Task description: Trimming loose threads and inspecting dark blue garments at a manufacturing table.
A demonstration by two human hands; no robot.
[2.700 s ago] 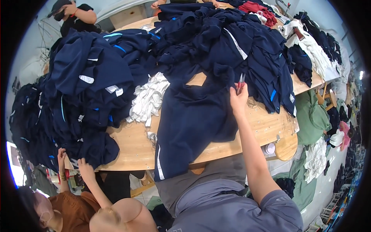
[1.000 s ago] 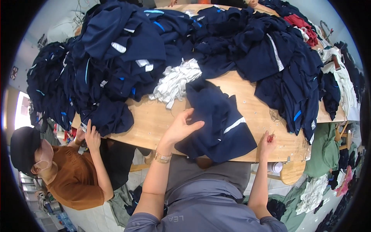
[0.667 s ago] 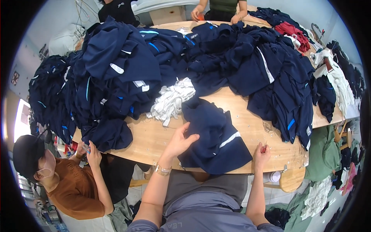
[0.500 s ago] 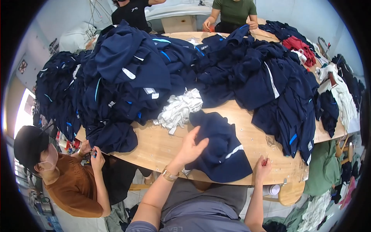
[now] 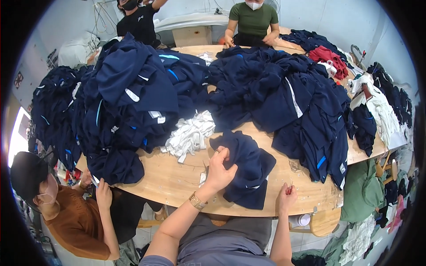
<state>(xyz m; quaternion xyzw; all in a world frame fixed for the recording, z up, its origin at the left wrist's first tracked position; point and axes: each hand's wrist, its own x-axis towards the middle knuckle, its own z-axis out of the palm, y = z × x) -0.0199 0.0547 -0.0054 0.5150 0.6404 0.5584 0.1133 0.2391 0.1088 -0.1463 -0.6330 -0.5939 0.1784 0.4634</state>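
A navy garment (image 5: 248,166) lies bunched on the table in front of me, with a narrow white strip showing at its lower part. My left hand (image 5: 221,168) is at the garment's left side, fingers curled in and closed on its cloth. Off to the right, close to the table's front edge, my right hand (image 5: 287,201) is closed around a small red-handled pair of thread snips (image 5: 289,189), points upward. The snips are apart from the garment. Beyond my left hand sits a heap of white fabric strips (image 5: 190,134).
Large navy garment piles stand on the wooden table (image 5: 177,188) at left (image 5: 128,97) and right (image 5: 306,115). A person in brown (image 5: 77,217) works at my left; two more people are across the table. A cup (image 5: 303,220) stands below the right front edge.
My left hand has gone from spread fingers to curled ones on the garment, which is now more folded and bunched. My right hand still holds the snips. The view has shifted slightly.
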